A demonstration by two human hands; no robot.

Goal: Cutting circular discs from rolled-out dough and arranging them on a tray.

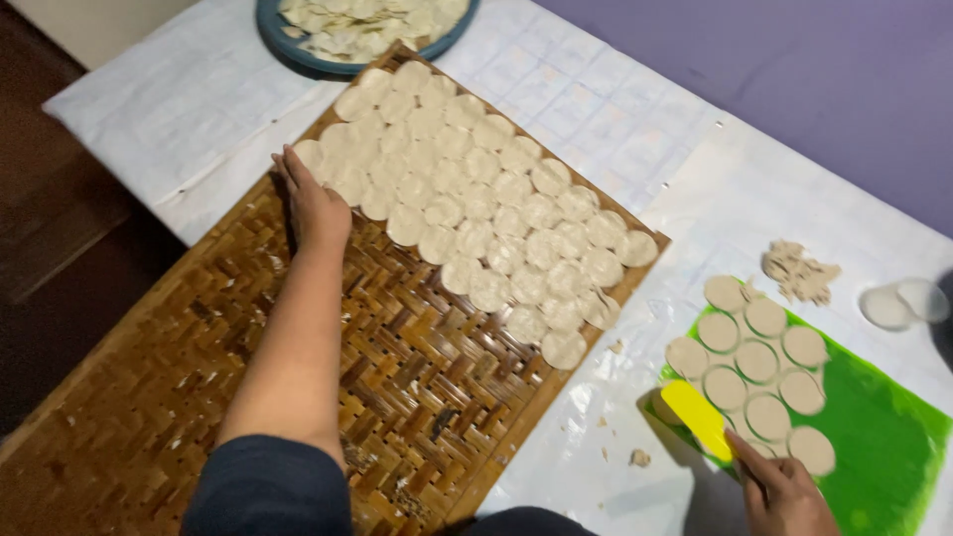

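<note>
Pale, matte dough rounds lie in overlapping rows on a woven bamboo tray, thin flat discs with soft edges. The left hand rests palm down at the near-left end of those rows, fingers together and stretched flat, fingertips touching or just short of the outermost disc; it grips nothing. The tray's slats are glossy brown, plaited in a herringbone pattern, and the stretch beneath the forearm is bare weave.

The right hand is closed around a yellow plastic scraper, a smooth rounded blade that points up and away from the knuckles. Its tip sits at the near-left edge of a bright green mat, slick and flat, where more cut dough rounds lie side by side in loose rows just beyond the blade. Past that hand, off the mat's far edge, is a crumbly heap of dough scraps, and further right a pale round cutter or cup, too blurred to tell which.

Under everything spreads a white, wrinkled plastic sheet. Beyond the left hand's fingertips, past the far end of the tray, a blue-rimmed round dish holds a pile of similar pale pieces.
</note>
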